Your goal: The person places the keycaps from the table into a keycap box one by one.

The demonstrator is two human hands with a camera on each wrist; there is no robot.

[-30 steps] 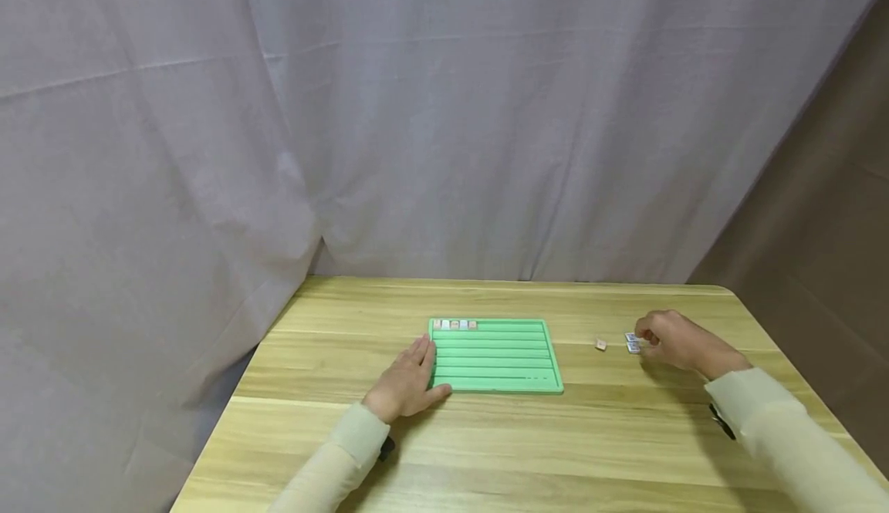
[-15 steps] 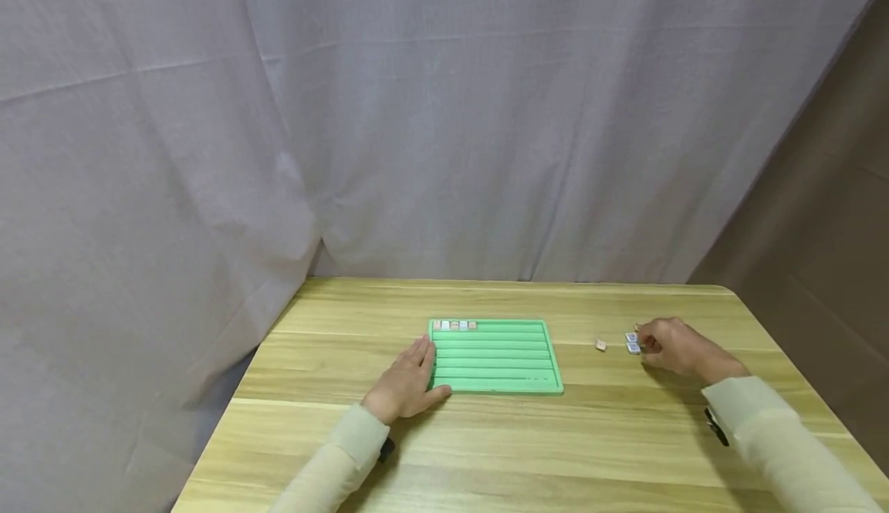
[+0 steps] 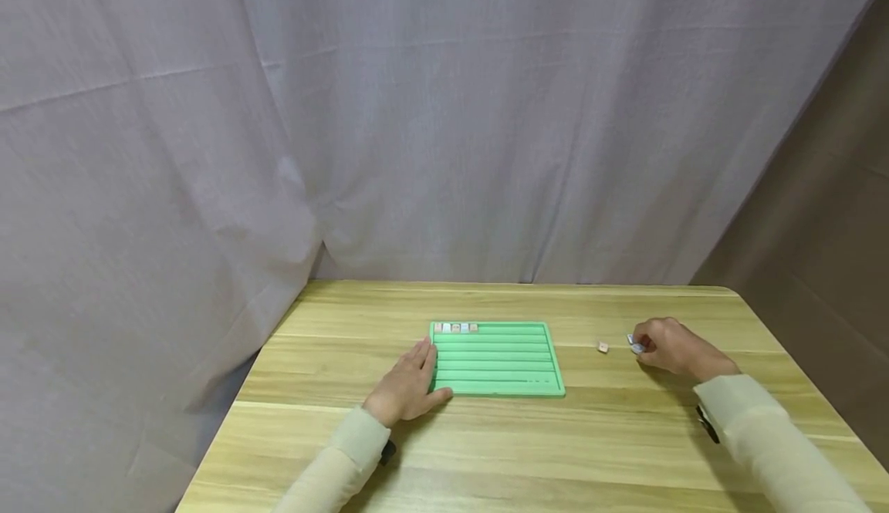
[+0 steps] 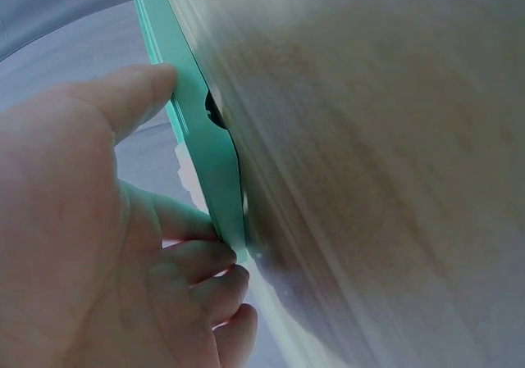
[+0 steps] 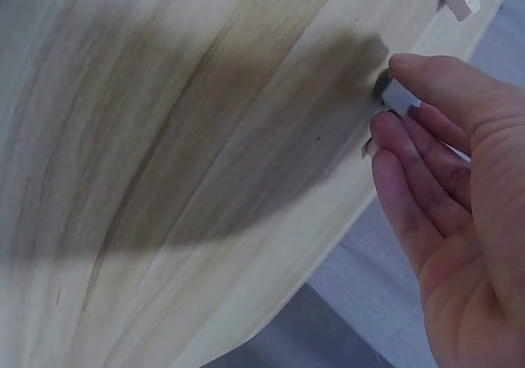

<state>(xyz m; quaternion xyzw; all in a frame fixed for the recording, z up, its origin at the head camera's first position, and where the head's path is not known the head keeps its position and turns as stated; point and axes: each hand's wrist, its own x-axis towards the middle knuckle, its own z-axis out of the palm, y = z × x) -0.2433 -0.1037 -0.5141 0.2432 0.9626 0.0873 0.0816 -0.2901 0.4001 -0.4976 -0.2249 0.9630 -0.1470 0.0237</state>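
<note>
A green ridged tray [image 3: 496,386] lies on the table, with several pink and white keycaps [image 3: 455,328] lined up in its top row. My left hand [image 3: 406,386] rests against the tray's left side; its fingers lie along that edge and its thumb touches the front corner. Off to the right, my right hand [image 3: 674,347] pinches a small white keycap [image 5: 400,97] between thumb and fingers, low over the table. Another pale keycap [image 3: 630,339] sits just beyond its fingertips, partly covered. A pinkish keycap [image 3: 603,348] lies alone between the tray and my right hand.
The wooden table [image 3: 486,459] carries all of these things. Grey curtain [image 3: 444,150] hangs behind its far edge, and a brown cloth [image 3: 819,266] hangs on the right. In the right wrist view, part of a pinkish piece [image 5: 369,148] shows behind the fingers.
My right hand has moved slightly toward the near side and now pinches the nearer of two pale keycaps, which has tilted. My left hand and the tray stay in place.
</note>
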